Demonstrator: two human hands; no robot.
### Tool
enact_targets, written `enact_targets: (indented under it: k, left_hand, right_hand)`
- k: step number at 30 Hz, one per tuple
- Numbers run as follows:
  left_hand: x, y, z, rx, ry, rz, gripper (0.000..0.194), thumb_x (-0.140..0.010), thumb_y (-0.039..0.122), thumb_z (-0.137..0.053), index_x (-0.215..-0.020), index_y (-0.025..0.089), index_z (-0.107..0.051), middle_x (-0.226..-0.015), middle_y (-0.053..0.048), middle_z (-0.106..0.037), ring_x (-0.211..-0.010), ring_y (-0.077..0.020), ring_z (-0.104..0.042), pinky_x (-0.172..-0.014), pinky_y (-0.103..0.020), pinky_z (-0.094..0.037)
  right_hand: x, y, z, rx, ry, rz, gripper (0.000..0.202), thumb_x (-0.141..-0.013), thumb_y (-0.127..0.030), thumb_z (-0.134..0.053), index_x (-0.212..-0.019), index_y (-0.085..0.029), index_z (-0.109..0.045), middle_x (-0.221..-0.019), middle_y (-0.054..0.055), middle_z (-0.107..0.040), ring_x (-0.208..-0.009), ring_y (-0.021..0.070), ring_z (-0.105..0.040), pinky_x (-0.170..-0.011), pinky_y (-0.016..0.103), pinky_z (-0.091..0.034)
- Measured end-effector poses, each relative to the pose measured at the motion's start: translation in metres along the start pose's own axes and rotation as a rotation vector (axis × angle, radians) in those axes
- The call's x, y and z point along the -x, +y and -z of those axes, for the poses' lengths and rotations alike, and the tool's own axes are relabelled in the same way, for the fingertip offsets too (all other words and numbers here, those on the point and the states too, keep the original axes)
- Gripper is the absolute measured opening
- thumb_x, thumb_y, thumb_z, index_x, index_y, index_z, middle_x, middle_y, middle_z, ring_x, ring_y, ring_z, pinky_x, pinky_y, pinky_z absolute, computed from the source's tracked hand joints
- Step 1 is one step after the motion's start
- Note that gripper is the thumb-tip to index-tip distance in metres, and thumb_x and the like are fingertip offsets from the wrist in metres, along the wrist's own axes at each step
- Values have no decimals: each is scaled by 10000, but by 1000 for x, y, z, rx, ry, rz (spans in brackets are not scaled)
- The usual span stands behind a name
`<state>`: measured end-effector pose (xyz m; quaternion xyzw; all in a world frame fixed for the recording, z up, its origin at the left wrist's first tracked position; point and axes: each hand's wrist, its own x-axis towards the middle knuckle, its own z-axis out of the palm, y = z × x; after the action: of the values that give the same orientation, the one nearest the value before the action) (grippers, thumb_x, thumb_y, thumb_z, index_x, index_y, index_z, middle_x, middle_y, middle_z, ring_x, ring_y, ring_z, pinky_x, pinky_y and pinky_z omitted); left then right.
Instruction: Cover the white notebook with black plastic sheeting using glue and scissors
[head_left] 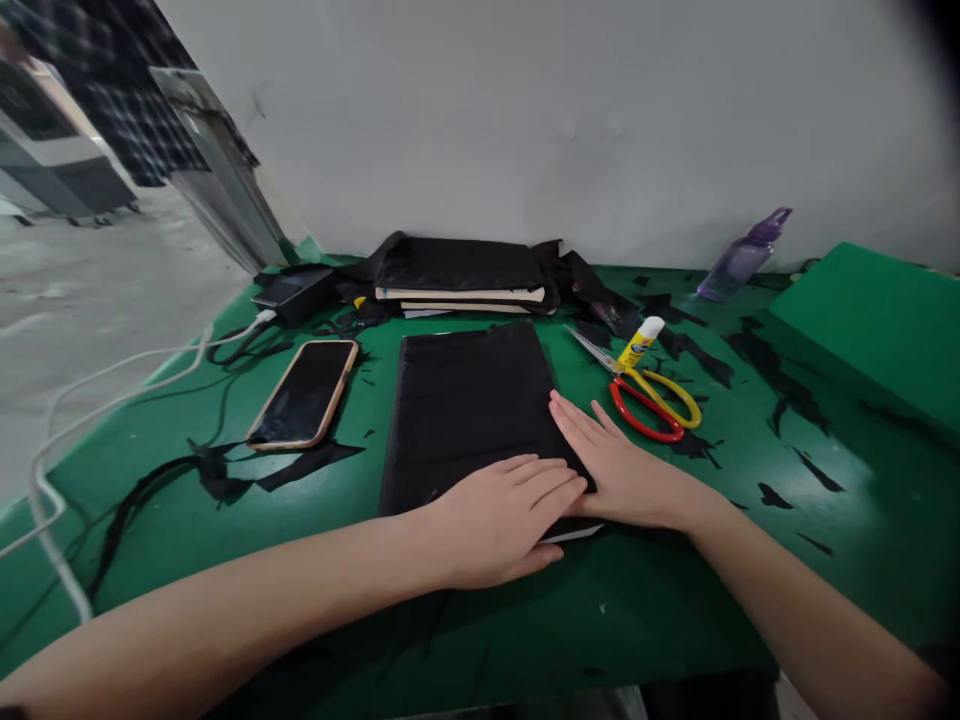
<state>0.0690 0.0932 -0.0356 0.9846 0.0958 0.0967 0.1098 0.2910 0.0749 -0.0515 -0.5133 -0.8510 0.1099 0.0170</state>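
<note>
A flat black-covered book (472, 400) lies on the green table (660, 610), with a pale edge showing at its lower right corner. My left hand (502, 515) rests palm down across the book's lower right part, fingers stretched out. My right hand (611, 465) lies against the book's right edge, its fingers extended onto the cover, and the two hands meet near that corner. Just right of the book are scissors (649, 405) with red and yellow handles and a yellow glue stick (640, 342) with a white cap.
A phone (304, 393) lies at the left, near white cables (52, 490) and a black box (296, 295). Black-wrapped books (461, 265) sit at the back. A purple spray bottle (745, 257) and a green box (870, 325) are at the right. Black scraps litter the table.
</note>
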Motion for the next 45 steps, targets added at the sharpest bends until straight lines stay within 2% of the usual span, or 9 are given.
enact_targets:
  k: [3, 6, 11, 14, 17, 21, 31, 40, 45]
  left_hand:
    - [2, -1, -7, -15, -24, 13, 613, -868, 450, -468, -1348, 88, -347, -1422, -123, -383, -1329, -244, -311, -1107, -367, -226]
    - [2, -1, -10, -47, -54, 12, 601, -858, 444, -490, -1336, 101, -370, -1434, -130, -362, -1346, -259, -277, -1114, -384, -205]
    - [1, 3, -13, -54, -61, 32, 600, -875, 422, -473, -1372, 118, -328, -1459, -128, -319, -1357, -260, -252, -1122, -395, -186]
    - [1, 3, -5, 13, -64, 37, 641, -868, 500, -453, -1371, 120, -338, -1456, -137, -322, -1357, -275, -249, -1121, -412, -189]
    - [0, 0, 11, 141, -67, 51, 626, -877, 565, -378, -1342, 146, -399, -1430, -122, -372, -1339, -249, -297, -1110, -381, -236]
    - [-4, -11, 25, 189, -29, 144, 481, -936, 444, -330, -1327, 182, -425, -1413, -83, -407, -1320, -187, -337, -1109, -345, -252]
    - [-5, -19, 2, 86, -70, 91, 498, -907, 481, -387, -1360, 276, -376, -1454, -49, -348, -1381, -242, -194, -1123, -483, -142]
    - [-4, -24, 14, 268, -67, 88, 472, -910, 481, -381, -1344, 297, -407, -1460, -42, -337, -1379, -266, -193, -1113, -519, -149]
    - [-2, -28, 20, 405, -19, 133, 438, -910, 441, -410, -1318, 286, -440, -1487, -58, -273, -1387, -256, -166, -1115, -484, -194]
  right_hand:
    - [3, 4, 11, -124, -65, 11, 1121, -688, -704, -523, -1441, -203, 139, -1529, 76, 75, -1398, 277, -3, -1128, 511, -42]
    - [6, 9, 22, -276, -87, -18, 1056, -691, -665, -564, -1459, -266, 40, -1538, 38, -4, -1393, 300, -22, -1121, 528, -88]
    - [1, 11, 20, -473, 182, -226, 644, -841, -560, -439, -1408, -296, -287, -1458, 48, -344, -1336, 269, -310, -1064, 493, -310]
    - [-4, 9, 11, -543, 284, -289, 582, -860, -530, -424, -1370, -262, -339, -1331, 86, -509, -1247, 262, -448, -1032, 508, -346]
    - [-6, 5, 7, -599, 292, -286, 610, -855, -521, -445, -1377, -241, -301, -1348, 102, -490, -1260, 252, -433, -1047, 502, -326]
    - [-5, 2, 5, -674, 259, -283, 657, -848, -527, -459, -1393, -216, -264, -1396, 126, -427, -1302, 239, -378, -1075, 486, -292]
    - [-3, 2, 8, -942, 184, -284, 624, -881, -524, -398, -1424, -285, -203, -1461, 95, -330, -1350, 219, -285, -1089, 496, -263]
    - [-4, -3, 11, -1126, 182, -293, 596, -914, -535, -178, -1449, -279, -117, -1477, 67, -299, -1363, 208, -238, -1080, 508, -266]
    - [-8, -7, 10, -1300, 230, -200, 623, -913, -507, -79, -1461, -213, -32, -1478, 104, -294, -1324, 197, -338, -1062, 465, -314]
